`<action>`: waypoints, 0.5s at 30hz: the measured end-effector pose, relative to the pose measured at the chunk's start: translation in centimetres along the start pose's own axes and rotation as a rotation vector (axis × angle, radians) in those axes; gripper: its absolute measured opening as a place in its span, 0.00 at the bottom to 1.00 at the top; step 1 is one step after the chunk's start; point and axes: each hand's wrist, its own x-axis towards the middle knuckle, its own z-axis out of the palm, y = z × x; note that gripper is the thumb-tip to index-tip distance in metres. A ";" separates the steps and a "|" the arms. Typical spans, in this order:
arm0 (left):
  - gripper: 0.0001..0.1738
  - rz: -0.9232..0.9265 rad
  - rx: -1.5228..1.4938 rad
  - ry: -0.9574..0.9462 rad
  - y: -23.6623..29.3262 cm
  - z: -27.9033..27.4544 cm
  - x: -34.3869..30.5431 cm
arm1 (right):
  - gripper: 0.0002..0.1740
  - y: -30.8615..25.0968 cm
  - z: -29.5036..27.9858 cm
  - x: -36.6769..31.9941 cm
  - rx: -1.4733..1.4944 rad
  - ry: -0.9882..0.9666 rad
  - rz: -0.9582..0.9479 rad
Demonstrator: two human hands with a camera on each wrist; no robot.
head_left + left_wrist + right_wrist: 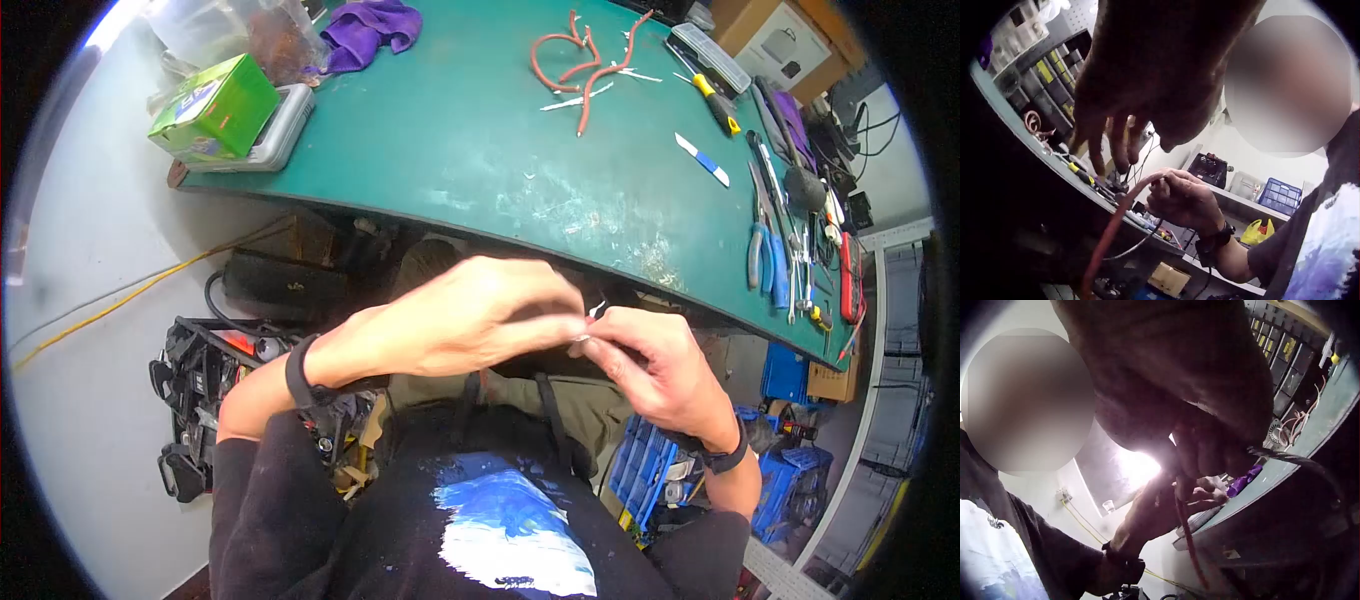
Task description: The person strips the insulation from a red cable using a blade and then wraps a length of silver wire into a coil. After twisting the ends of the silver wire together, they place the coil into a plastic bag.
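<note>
- closest to the camera is the person's black shirt with a blue and white print [510, 520], and both hands are held up right in front of it, below the counter's front edge
- left hand [470, 320] reaches across with its fingertips bunched where they meet the other hand; from the head view it looks like it's pinching the bare end of the red wire [1110, 234]
- right hand [655, 365] has its fingers curled round the same wire, gripping it near the top, and the left wrist view shows that pretty clearly
- the wire sits between the two hands, and the rest of it hangs down from the right hand's grip, clear of the counter
- blue bins [640, 465] sit low down by the right arm
- past the hands is the green counter [450, 150], scuffed white near the front edge
- along its right side there's a row of tools, including blue-handled pliers [765, 255] and a yellow and black screwdriver [715, 100]
- further back lie some loose red wire pieces [585, 60] with little white offcuts around them
- the far left corner has a green box [215, 110] on top of a grey case, with a purple cloth [370, 25] just behind
</note>
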 end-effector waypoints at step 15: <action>0.13 -0.246 -0.474 0.199 -1.8 4.2 -1.8 | 0.08 0.6 0.3 0.0 -0.222 -0.043 -0.043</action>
